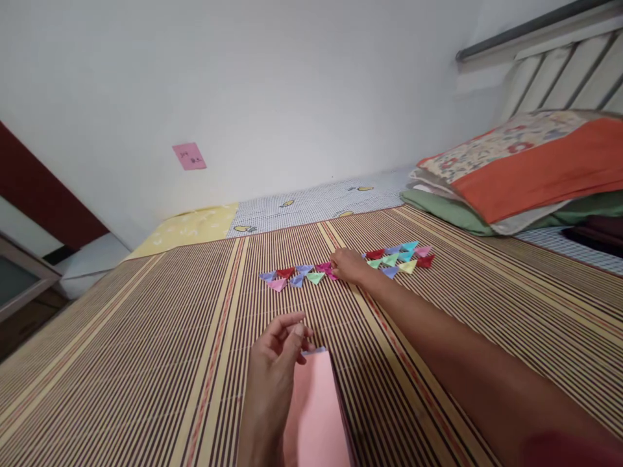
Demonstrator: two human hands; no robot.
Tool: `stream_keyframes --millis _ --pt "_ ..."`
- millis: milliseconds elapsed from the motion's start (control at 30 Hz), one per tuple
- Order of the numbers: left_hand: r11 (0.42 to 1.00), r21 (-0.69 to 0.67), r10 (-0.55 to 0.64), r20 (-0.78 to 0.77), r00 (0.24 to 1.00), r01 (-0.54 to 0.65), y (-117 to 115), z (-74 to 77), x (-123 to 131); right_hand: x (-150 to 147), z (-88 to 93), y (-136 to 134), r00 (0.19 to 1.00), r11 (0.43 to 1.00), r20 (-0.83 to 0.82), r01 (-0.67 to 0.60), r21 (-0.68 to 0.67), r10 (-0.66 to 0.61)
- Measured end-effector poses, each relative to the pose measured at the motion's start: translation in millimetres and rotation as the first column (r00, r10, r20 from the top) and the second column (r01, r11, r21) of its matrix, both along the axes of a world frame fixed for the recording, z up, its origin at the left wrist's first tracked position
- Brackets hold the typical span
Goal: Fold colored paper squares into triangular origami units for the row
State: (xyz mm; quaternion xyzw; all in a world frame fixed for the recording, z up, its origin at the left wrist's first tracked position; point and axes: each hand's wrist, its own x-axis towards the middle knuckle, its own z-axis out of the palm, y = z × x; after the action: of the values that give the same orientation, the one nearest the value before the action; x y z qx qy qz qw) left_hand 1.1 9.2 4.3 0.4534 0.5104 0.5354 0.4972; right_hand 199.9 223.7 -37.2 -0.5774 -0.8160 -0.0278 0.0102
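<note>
My right hand (348, 266) reaches forward over two rows of small folded paper triangles on the mat. Its fingers are closed together at a magenta folded paper triangle (331, 275), and the hand hides part of the rows. To its left lie blue, red, pink and green triangles, among them a green one (316, 278). To its right are more, such as a yellow triangle (407, 266). Nearer to me, my left hand (280, 347) is raised with loosely curled fingers apart, holding nothing visible. It is beside the far end of a stack of pink paper (318, 408).
A striped bamboo mat (146, 350) covers the bed. Folded bedding with an orange-edged pillow (530, 168) is piled at the right, before a radiator (569, 71). A pink note (189, 156) is on the white wall. Yellow cloth (187, 228) borders the mat's far left.
</note>
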Motion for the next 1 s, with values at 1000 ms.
stream_keyframes --millis 1000 --pt "1.0 0.009 -0.022 0.018 1.0 0.022 1.1 -5.3 3.2 -12.6 12.7 -8.9 0.992 0.989 -0.042 -0.111 0.101 0.116"
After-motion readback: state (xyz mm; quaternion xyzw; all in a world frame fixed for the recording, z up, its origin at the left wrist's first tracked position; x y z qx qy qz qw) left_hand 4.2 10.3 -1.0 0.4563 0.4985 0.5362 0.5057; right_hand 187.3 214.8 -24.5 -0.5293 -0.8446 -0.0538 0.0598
